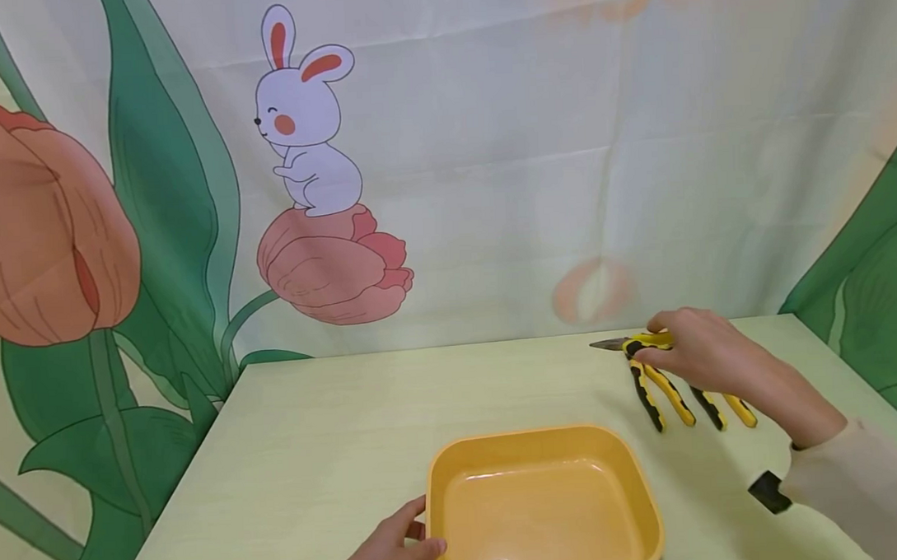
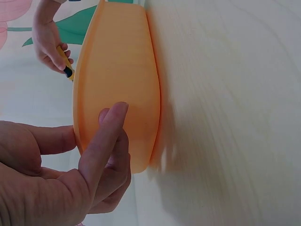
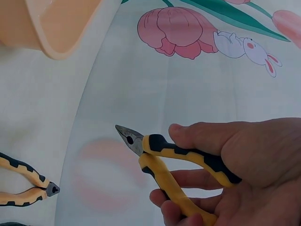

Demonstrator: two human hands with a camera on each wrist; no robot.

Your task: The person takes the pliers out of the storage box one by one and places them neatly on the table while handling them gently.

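Note:
My right hand point(image 1: 706, 349) grips needle-nose pliers point(image 3: 176, 155) by their yellow-and-black handles, above the back right of the table. In the right wrist view the thumb lies along one handle and the fingers curl round the other. Beneath that hand, another pair of pliers point(image 1: 671, 394) lies on the table, and beside it a further pair point(image 1: 741, 410) is partly covered by the hand. My left hand point(image 1: 391, 546) pinches the left rim of a yellow plastic tray point(image 1: 543, 441), thumb at the rim and fingers against the outer wall.
The pale wooden-look table point(image 1: 313, 449) ends at a hanging cloth point(image 1: 475, 188) printed with a rabbit and tulips. A black piece point(image 1: 770, 492) sits at the right sleeve's cuff. The tray's inside shows nothing in it.

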